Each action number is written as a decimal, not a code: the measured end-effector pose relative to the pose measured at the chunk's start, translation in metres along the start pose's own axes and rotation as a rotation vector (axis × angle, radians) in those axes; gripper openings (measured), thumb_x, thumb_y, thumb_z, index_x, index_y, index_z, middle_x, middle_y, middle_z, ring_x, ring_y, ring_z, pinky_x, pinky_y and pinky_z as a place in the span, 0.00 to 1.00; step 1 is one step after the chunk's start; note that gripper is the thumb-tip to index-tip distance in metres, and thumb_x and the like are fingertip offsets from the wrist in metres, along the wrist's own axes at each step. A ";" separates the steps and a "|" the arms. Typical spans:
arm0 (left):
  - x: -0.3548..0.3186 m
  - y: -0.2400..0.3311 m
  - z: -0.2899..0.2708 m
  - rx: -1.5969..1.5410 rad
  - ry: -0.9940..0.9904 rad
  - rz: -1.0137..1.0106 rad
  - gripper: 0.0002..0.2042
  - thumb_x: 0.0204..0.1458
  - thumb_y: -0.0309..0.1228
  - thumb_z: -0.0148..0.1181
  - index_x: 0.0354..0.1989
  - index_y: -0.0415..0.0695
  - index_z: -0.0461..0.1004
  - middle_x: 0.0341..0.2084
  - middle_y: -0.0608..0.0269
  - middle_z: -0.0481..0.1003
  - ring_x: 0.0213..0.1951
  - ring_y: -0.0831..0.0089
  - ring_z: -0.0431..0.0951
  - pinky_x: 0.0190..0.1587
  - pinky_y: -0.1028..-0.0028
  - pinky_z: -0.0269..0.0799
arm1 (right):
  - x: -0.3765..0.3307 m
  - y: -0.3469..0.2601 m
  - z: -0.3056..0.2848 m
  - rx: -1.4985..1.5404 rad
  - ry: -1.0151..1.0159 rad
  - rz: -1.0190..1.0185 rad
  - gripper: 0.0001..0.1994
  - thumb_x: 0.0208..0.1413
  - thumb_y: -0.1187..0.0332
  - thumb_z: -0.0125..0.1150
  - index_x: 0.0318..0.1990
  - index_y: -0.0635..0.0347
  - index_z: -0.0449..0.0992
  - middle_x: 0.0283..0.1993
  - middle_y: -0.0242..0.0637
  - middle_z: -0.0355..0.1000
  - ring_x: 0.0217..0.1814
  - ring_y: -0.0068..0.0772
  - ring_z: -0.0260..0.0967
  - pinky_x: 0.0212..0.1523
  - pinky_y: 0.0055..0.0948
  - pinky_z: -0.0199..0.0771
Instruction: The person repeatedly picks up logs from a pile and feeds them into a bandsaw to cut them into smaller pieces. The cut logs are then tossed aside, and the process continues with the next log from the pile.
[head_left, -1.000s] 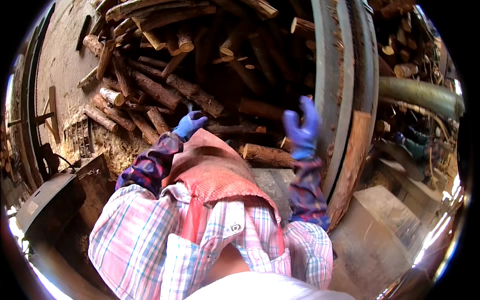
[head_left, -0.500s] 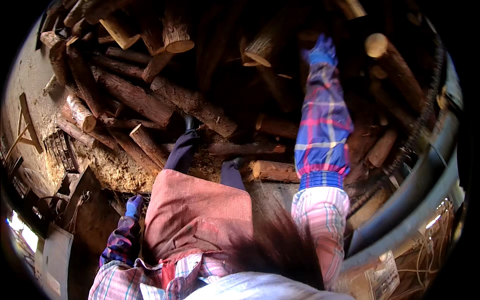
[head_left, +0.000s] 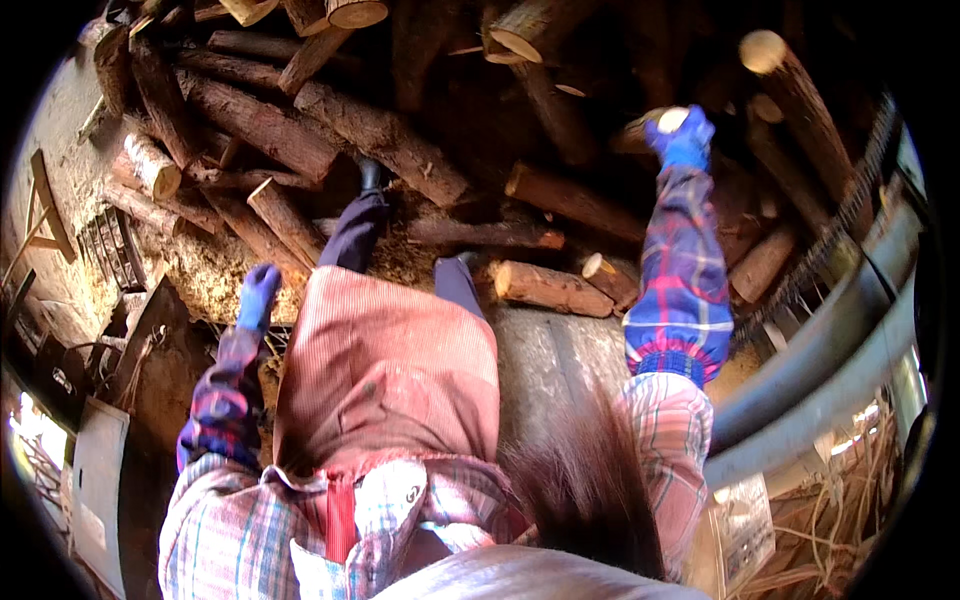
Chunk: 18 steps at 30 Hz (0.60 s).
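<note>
At the top right of the view, the right hand (head_left: 683, 140), in a blue glove, is extended into the log pile (head_left: 330, 120). It is clamped around the pale cut end of a log (head_left: 650, 125); fingers are wrapped over the end face, thumb side hidden. That log lies in the dark upper part of the stack, above a thick horizontal log (head_left: 570, 200) and left of a slanted log with a round pale end (head_left: 790, 90).

The left hand (head_left: 258, 293), also blue-gloved, hangs low at the left, beside the red apron (head_left: 385, 370). Nothing is held in it; fingers look loosely extended and released, pointing toward the sawdust-covered ground (head_left: 215, 265). Nearest wood to it: a short log with a pale end (head_left: 280, 215), apart from the glove.

Both forearms are covered by dark plaid sleeve guards (head_left: 680, 270) over a lighter checked shirt (head_left: 240, 530).

2 dark trouser legs show past the apron; 1 boot (head_left: 372, 178) is planted against the foot of the pile. A short split log (head_left: 550, 288) lies on the ground just right of the legs, with a smaller stub (head_left: 610, 275) touching its right end.

A grey curved metal rail (head_left: 830, 350) runs along the right edge. Straw (head_left: 850, 520) is seen at bottom right. A wire grate (head_left: 112, 250) lies at the left.
</note>
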<state>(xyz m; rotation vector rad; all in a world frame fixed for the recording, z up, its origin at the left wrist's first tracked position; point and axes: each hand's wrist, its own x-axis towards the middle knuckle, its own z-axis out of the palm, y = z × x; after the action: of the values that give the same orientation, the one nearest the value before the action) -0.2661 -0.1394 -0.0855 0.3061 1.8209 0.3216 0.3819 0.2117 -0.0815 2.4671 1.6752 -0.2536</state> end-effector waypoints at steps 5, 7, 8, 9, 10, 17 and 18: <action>-0.055 0.114 0.157 -0.326 -0.327 0.117 0.20 0.55 0.38 0.58 0.51 0.39 0.69 0.40 0.61 0.75 0.34 0.79 0.74 0.36 0.79 0.71 | -0.209 0.026 -0.096 0.222 0.190 0.043 0.42 0.29 0.61 0.75 0.57 0.57 0.59 0.55 0.51 0.59 0.57 0.51 0.59 0.56 0.45 0.64; -0.094 0.130 0.225 -0.384 -0.610 -0.011 0.21 0.57 0.43 0.53 0.55 0.47 0.67 0.47 0.57 0.74 0.41 0.69 0.76 0.44 0.69 0.73 | -0.284 0.022 -0.149 0.440 0.335 -0.096 0.44 0.26 0.70 0.76 0.57 0.56 0.57 0.58 0.46 0.54 0.59 0.47 0.55 0.60 0.42 0.59; -0.118 0.140 0.261 -0.549 -0.742 -0.184 0.18 0.56 0.45 0.53 0.51 0.48 0.68 0.41 0.60 0.75 0.37 0.68 0.76 0.41 0.66 0.73 | -0.320 0.018 -0.175 0.476 0.366 -0.138 0.42 0.30 0.67 0.74 0.57 0.59 0.57 0.57 0.47 0.55 0.59 0.48 0.55 0.60 0.44 0.58; -0.136 0.139 0.295 -0.700 -0.869 -0.355 0.16 0.56 0.45 0.53 0.44 0.47 0.69 0.34 0.64 0.73 0.32 0.67 0.73 0.41 0.61 0.71 | -0.355 0.013 -0.201 0.515 0.392 -0.194 0.40 0.33 0.64 0.73 0.56 0.62 0.57 0.56 0.49 0.55 0.58 0.49 0.54 0.60 0.46 0.56; -0.183 0.170 0.319 -0.710 -0.838 -0.493 0.14 0.55 0.47 0.53 0.35 0.48 0.70 0.28 0.66 0.70 0.29 0.68 0.70 0.40 0.59 0.70 | -0.387 0.012 -0.219 0.455 0.388 -0.273 0.41 0.34 0.61 0.72 0.57 0.62 0.56 0.55 0.48 0.56 0.58 0.50 0.55 0.60 0.47 0.56; -0.236 0.153 0.328 -0.555 -0.600 0.346 0.16 0.57 0.37 0.55 0.45 0.36 0.74 0.38 0.63 0.75 0.40 0.76 0.74 0.46 0.77 0.69 | -0.452 0.027 -0.238 1.350 -0.493 0.184 0.39 0.42 0.55 0.70 0.58 0.66 0.58 0.50 0.45 0.63 0.54 0.37 0.62 0.55 0.33 0.64; -0.282 0.179 0.320 -0.396 -0.602 0.410 0.16 0.54 0.40 0.59 0.40 0.37 0.75 0.34 0.64 0.75 0.36 0.76 0.74 0.41 0.76 0.71 | -0.444 0.023 -0.263 1.427 -0.404 -0.005 0.39 0.46 0.56 0.68 0.60 0.69 0.55 0.50 0.42 0.63 0.52 0.28 0.62 0.53 0.29 0.65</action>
<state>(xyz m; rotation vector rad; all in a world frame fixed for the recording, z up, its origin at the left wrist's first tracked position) 0.1240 -0.0580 0.1488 0.4400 1.0647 0.7741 0.2571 -0.1416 0.2741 2.6944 1.4584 -2.4359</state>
